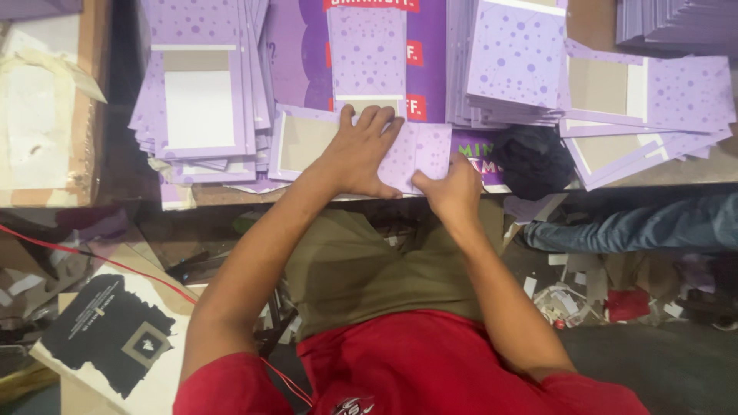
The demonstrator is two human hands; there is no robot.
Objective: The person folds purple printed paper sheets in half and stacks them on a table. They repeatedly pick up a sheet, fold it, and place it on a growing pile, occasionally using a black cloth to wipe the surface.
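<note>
Left hand (363, 154) flat with spread fingers, pressing a purple dotted cardboard sheet (419, 150) at the near edge of the bench (138, 184), right hand (453, 188) half curled, thumb pushing on the same sheet's edge, stacks of purple sheets (204, 107) behind, black cloth (530, 157) just right.

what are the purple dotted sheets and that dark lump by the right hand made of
The purple dotted sheet under the left hand and right hand looks like printed paperboard: flat, thin, crisp cut edges, with a plain grey-brown panel. Its finish seems matte to slightly smooth. The dark lump looks like soft crumpled cloth, though it is too dim to be sure.
</note>
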